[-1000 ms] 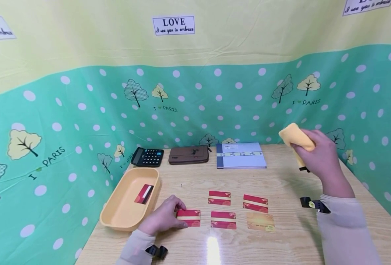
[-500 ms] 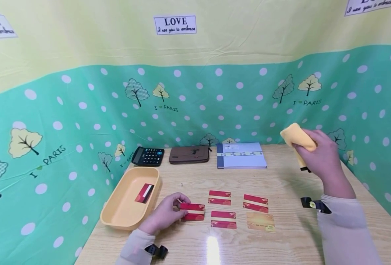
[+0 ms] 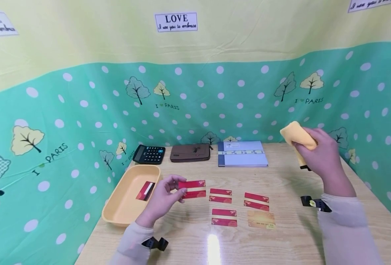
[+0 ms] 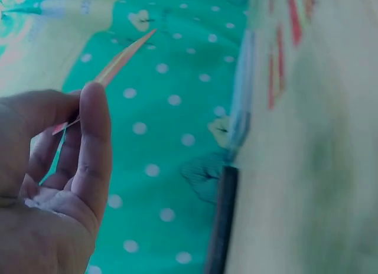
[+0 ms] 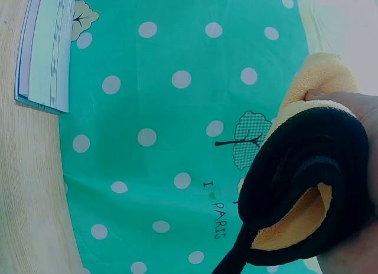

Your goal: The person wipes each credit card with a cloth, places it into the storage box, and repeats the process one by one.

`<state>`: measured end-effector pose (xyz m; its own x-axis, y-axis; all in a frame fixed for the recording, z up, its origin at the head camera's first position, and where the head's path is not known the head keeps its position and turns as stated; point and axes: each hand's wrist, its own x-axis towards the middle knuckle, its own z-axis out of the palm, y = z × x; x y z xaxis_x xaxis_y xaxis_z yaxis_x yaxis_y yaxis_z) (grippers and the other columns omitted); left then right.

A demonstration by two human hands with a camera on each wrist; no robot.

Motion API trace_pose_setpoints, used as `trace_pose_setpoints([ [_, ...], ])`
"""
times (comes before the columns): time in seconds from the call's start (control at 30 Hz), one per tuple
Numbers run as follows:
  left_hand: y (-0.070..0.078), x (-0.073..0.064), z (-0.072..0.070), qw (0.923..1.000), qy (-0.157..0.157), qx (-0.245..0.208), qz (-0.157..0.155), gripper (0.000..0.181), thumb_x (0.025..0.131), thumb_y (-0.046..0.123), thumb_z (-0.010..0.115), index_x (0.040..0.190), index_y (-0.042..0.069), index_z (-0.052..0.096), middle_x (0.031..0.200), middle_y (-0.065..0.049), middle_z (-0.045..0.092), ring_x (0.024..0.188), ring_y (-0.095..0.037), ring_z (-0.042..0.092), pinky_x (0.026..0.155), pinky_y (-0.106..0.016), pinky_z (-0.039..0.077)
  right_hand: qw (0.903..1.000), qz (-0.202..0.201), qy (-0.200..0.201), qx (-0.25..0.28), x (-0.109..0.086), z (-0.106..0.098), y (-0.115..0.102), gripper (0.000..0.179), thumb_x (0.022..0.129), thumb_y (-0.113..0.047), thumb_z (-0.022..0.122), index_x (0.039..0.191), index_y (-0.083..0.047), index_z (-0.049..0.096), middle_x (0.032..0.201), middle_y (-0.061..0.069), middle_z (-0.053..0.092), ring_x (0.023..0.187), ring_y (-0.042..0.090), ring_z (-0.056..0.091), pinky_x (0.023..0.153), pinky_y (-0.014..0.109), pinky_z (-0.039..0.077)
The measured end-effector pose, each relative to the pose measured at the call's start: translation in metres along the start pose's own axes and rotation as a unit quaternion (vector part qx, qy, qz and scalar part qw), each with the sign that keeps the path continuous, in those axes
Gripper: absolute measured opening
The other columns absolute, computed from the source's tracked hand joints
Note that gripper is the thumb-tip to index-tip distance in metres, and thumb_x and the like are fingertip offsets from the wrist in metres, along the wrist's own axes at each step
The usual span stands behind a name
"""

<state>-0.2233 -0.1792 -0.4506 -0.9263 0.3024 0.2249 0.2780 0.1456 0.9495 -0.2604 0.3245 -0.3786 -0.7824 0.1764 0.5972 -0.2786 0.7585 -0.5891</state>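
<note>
Between thumb and fingers, my left hand [image 3: 164, 195] pinches a red card [image 3: 193, 188] with a pale stripe, raised off the table. The left wrist view shows that card [image 4: 125, 58] nearly edge-on beyond the thumb. My right hand [image 3: 321, 152] grips a folded yellow cloth [image 3: 298, 138] above the table's right side; its black edging [image 5: 307, 168] shows in the right wrist view. On the table lie a red card [image 3: 220, 195], another red card [image 3: 256, 201], a third red card [image 3: 224, 217] and a gold card [image 3: 261, 219], in two rows.
A peach tray [image 3: 116, 195] at the left holds a red card with a black and white band [image 3: 145, 190]. Along the back stand a calculator [image 3: 149, 154], a brown wallet [image 3: 190, 152] and a light blue notebook [image 3: 243, 154], before a green dotted curtain [image 3: 215, 103].
My left hand has lifted the red card from the table's front row and moved it up and away, slightly right. The right hand keeps its grip on the cloth and has hardly moved.
</note>
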Motion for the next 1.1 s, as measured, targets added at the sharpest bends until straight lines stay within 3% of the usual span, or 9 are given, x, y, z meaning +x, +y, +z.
trace_pose_setpoints([
  [0.13,0.021,0.016,-0.002,0.9992,0.035,-0.017,0.013,0.029,0.096,0.004,0.075,0.122,0.005,0.063,0.105,-0.021,0.065,0.083,-0.040,0.070,0.070,-0.044,0.067,1.0000,-0.003,0.004,0.005,0.002,0.002,-0.003,0.051,0.091,-0.019,0.083,0.140,-0.010,0.068,0.119,0.015,0.068,0.080,0.017,0.047,0.060,0.019,0.037],
  [0.3,0.042,0.041,-0.002,0.9951,0.065,-0.049,0.055,0.030,0.097,-0.001,0.073,0.124,0.003,0.061,0.103,-0.022,0.062,0.086,-0.032,0.068,0.070,-0.043,0.068,0.9999,-0.005,0.007,0.008,0.003,0.003,-0.008,0.051,0.091,-0.018,0.083,0.140,-0.011,0.068,0.118,0.014,0.068,0.082,0.017,0.047,0.061,0.018,0.037],
  [0.43,0.055,0.059,0.004,0.9905,0.063,-0.076,0.096,0.032,0.098,-0.004,0.069,0.127,0.000,0.059,0.104,-0.024,0.060,0.086,-0.028,0.067,0.070,-0.044,0.068,0.9998,-0.010,0.010,0.016,0.002,0.006,-0.012,0.051,0.091,-0.016,0.084,0.140,-0.012,0.069,0.116,0.012,0.068,0.083,0.017,0.048,0.062,0.018,0.038],
  [0.57,0.064,0.073,0.014,0.9874,0.047,-0.097,0.116,0.032,0.099,-0.007,0.065,0.129,-0.001,0.056,0.109,-0.025,0.060,0.087,-0.027,0.067,0.071,-0.042,0.068,0.9994,-0.019,0.015,0.025,0.000,0.008,-0.019,0.052,0.090,-0.016,0.084,0.140,-0.013,0.069,0.116,0.012,0.067,0.081,0.016,0.047,0.060,0.017,0.038],
  [0.83,0.073,0.085,0.031,0.9830,0.037,-0.135,0.118,0.031,0.099,-0.008,0.064,0.128,-0.003,0.056,0.112,-0.023,0.061,0.092,-0.027,0.066,0.073,-0.038,0.068,0.9967,-0.057,0.029,0.049,-0.005,0.019,-0.036,0.053,0.088,-0.007,0.084,0.138,-0.011,0.070,0.115,0.012,0.068,0.081,0.016,0.049,0.060,0.017,0.039],
  [1.1,0.067,0.086,0.043,0.9835,0.032,-0.139,0.112,0.031,0.100,-0.009,0.062,0.130,-0.002,0.056,0.114,-0.032,0.058,0.091,-0.026,0.066,0.074,-0.038,0.067,0.9910,-0.112,0.033,0.064,-0.009,0.034,-0.047,0.052,0.083,0.001,0.086,0.133,-0.006,0.072,0.115,0.014,0.069,0.081,0.017,0.050,0.061,0.020,0.039],
])
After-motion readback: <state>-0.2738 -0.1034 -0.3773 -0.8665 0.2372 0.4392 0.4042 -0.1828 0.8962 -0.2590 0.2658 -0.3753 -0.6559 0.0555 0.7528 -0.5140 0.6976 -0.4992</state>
